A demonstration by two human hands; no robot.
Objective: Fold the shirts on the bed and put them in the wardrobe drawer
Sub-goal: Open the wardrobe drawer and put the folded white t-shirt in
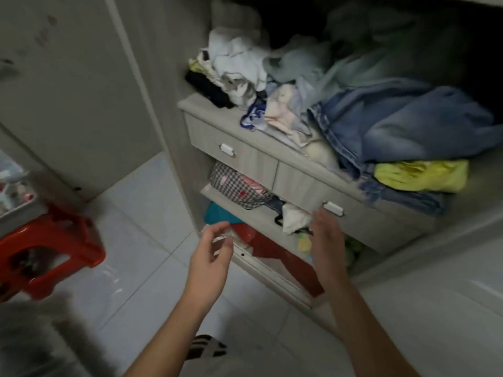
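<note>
Fingers [217, 229] of both hands are hanging loose and empty; clothes [242, 186] bulging just beyond risk jamming the drawer [304, 180].

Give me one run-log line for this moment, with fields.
left hand: empty, fingers loosely curled | right hand: empty, open | right drawer: shut, handle near right fingertips | shirts: none held

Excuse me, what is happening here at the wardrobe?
A person stands at an open wardrobe and reaches with both hands toward its drawers. The right hand is open, just below the handle of the right-hand drawer. The left hand holds nothing, its fingers loosely curled. Below, a lower drawer is pulled out with clothes inside. Jeans and other clothes lie piled above the drawers.
</note>
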